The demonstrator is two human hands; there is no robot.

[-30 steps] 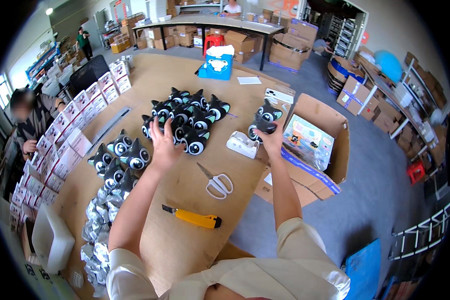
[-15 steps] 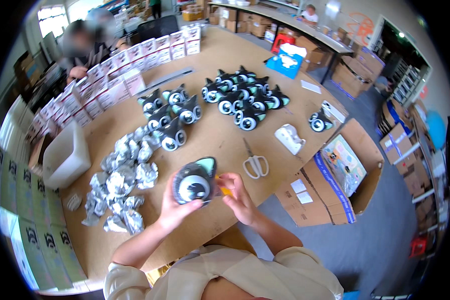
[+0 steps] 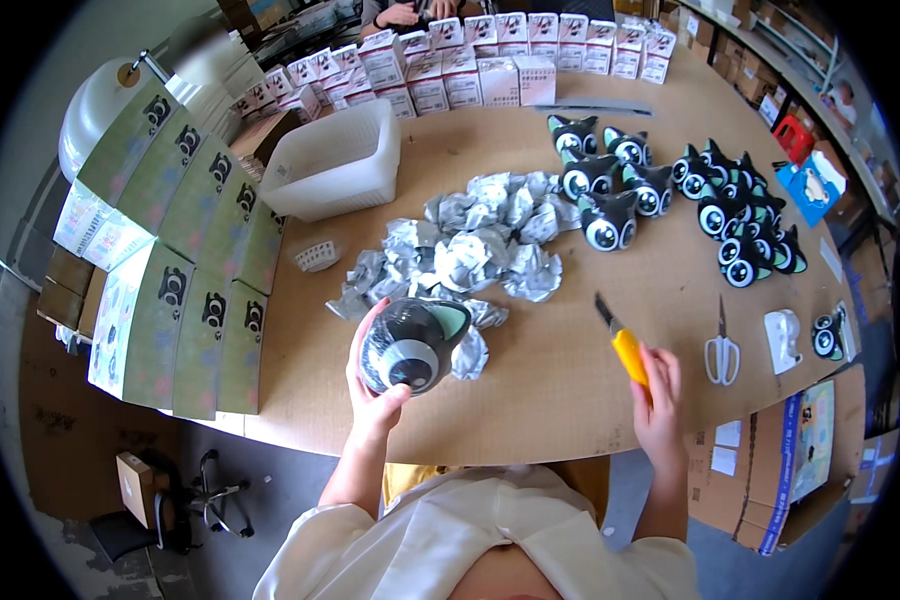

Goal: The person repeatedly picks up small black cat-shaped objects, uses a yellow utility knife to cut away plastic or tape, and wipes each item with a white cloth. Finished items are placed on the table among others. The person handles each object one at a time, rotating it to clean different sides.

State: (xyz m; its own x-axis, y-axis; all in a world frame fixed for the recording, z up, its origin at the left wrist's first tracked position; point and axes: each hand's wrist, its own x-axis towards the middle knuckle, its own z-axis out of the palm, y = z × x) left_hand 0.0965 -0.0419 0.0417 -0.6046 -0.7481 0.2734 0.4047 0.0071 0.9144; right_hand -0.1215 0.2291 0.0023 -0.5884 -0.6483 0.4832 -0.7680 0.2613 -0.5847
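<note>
Left grip point(image 3: 372, 408) clasps black cat head point(image 3: 402, 340); right grip point(image 3: 659, 402), well aside, clutches yellow cutter point(image 3: 629, 355).

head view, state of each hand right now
Left hand: holding a black cat-head figure.
Right hand: closed around a yellow utility knife, blade extended.

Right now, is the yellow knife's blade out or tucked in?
Out: a dark blade sticks past the front of the yellow knife in the right hand.
</note>
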